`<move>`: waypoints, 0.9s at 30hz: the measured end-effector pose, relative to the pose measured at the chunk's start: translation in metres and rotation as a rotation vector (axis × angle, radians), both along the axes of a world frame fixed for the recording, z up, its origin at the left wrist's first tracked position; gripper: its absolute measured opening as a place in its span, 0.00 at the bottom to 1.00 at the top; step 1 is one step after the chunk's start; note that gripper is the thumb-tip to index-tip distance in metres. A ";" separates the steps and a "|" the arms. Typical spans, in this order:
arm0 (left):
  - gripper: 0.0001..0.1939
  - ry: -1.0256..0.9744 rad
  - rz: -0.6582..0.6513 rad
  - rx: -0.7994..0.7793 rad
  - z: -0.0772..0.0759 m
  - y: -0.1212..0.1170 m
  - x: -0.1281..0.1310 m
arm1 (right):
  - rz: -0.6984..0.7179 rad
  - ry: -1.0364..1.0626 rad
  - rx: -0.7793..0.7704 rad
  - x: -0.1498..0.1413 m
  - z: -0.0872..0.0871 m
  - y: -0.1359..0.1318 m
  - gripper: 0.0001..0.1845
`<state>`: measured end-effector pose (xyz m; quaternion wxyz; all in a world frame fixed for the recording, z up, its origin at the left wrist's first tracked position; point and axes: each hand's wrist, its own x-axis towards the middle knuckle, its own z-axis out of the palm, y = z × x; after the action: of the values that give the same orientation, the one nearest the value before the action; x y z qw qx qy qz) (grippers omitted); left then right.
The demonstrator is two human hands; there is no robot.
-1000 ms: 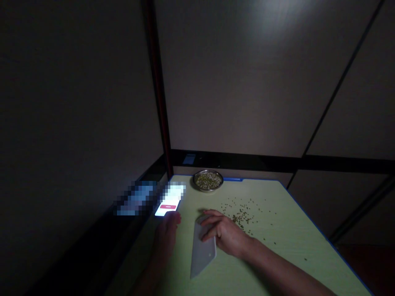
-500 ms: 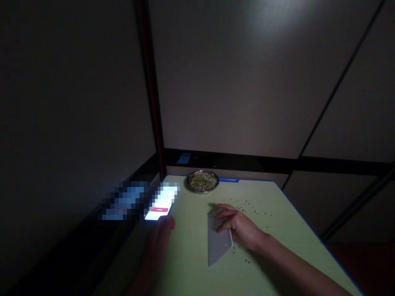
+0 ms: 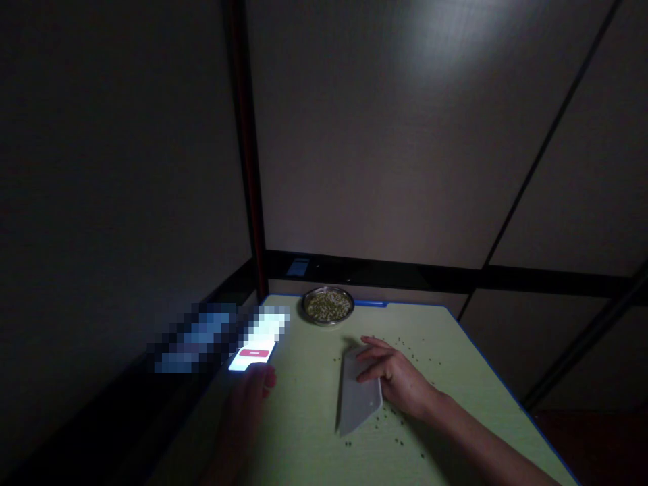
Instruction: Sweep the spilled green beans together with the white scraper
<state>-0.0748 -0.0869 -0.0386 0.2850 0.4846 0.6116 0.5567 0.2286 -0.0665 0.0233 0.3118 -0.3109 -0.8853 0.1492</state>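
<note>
My right hand grips a white plastic scraper, a flat four-sided sheet with a small hole near one corner. It stands tilted on edge on the green table, with a dark shadow along its left side. Small green beans lie scattered around it and behind the hand. My left hand is in dim light at the near end of a lit phone. Its fingers look curled in, with nothing visible in them.
A round metal bowl of green and white beans stands at the far edge of the pale green table. Behind it is a blue handle-like piece. Panelled walls rise close behind and on the left.
The scraper is tilted a little more, and several beans now show near its lower corner. My left hand sits slightly lower and farther left, as the view shifts a little.
</note>
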 end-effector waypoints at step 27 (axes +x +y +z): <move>0.28 0.096 -0.251 0.091 0.090 0.028 0.054 | -0.156 0.012 -0.031 -0.010 -0.020 0.029 0.19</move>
<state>-0.0207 -0.0590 0.0517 0.3006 0.5958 0.5330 0.5202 0.2181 -0.0380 0.0029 0.3228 -0.3829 -0.8541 0.1401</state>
